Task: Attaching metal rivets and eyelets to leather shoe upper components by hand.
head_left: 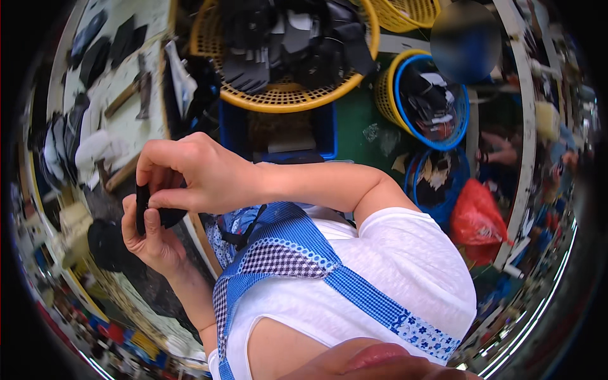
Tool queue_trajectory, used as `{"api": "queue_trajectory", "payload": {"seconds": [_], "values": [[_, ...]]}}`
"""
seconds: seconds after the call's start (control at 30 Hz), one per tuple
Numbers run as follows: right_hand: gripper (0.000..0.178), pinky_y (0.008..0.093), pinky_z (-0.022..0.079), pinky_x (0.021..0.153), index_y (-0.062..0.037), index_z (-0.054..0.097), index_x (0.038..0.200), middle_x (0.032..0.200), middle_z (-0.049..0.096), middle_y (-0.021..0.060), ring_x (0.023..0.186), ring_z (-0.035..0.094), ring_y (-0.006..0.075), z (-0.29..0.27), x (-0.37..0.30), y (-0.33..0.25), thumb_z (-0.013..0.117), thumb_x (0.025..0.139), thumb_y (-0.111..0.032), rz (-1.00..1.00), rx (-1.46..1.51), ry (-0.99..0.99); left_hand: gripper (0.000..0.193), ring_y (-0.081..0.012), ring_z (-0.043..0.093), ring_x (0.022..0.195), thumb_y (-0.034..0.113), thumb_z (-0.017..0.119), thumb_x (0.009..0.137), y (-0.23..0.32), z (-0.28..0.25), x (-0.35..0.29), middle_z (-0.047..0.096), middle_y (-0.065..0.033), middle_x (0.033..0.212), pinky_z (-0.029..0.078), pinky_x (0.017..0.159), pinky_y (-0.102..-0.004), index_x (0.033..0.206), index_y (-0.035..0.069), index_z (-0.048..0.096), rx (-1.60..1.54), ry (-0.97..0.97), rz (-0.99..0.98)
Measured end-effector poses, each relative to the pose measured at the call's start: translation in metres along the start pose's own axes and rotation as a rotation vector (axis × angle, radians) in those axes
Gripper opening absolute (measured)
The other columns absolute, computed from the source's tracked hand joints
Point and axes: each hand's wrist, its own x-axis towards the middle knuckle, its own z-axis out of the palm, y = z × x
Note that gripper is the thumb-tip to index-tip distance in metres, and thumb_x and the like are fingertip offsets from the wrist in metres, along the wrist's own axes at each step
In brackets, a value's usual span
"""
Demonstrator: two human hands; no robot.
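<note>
In front of my chest on the left, both hands hold a small black curved piece (142, 209), which looks like leather or cloth; its exact kind I cannot make out. My left hand (155, 239) grips it from below, thumb raised against its near side. Over its top bends my right hand (202, 171), with the thumb and fingers pinching the edge. Part of the piece is hidden behind my fingers. Beyond my hands, a hammer (140, 95) lies on the pale worktable (126, 69).
A round yellow basket (285, 100) heaped with black and grey pieces stands ahead, above a blue crate (326, 133). To the right are a blue-rimmed basket (465, 107) and a red plastic bag (479, 218). Black pieces (95, 61) lie on the table at left.
</note>
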Motion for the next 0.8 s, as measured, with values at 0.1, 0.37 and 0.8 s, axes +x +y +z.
{"api": "queue_trajectory", "payload": {"seconds": [0.1,0.37,0.8], "values": [[0.044,0.0333,0.055,0.073,-0.0012,0.060,0.115,0.086,0.070,0.0114,0.083,0.066,0.0222,-0.026,-0.012,-0.016,0.080,0.077,-0.008,-0.169,-0.298,0.292,0.033,-0.0188,0.060,0.098,-0.004,0.075,0.083,-0.004,0.020,0.017,0.063,-0.0078,0.108,0.047,0.094,-0.0318,0.116,0.003,0.070,0.095,-0.247,0.134],[0.020,0.0376,0.051,0.069,-0.0034,0.071,0.089,0.083,0.069,0.0083,0.077,0.064,0.0280,-0.061,-0.022,-0.001,0.081,0.074,-0.012,-0.279,-0.343,0.212,0.026,-0.0166,0.061,0.094,-0.006,0.072,0.086,0.002,0.061,0.031,0.064,-0.0085,0.104,0.048,0.089,-0.0271,0.111,-0.001,0.070,0.222,-0.265,-0.022],[0.021,0.0386,0.050,0.067,-0.0026,0.066,0.087,0.079,0.064,0.0103,0.077,0.063,0.0303,-0.064,-0.015,0.018,0.079,0.072,-0.009,-0.388,-0.325,0.247,0.013,-0.0124,0.055,0.089,-0.005,0.064,0.093,-0.004,0.084,0.028,0.056,-0.0057,0.097,0.045,0.080,-0.0231,0.106,-0.003,0.063,0.509,-0.249,0.239]]}}
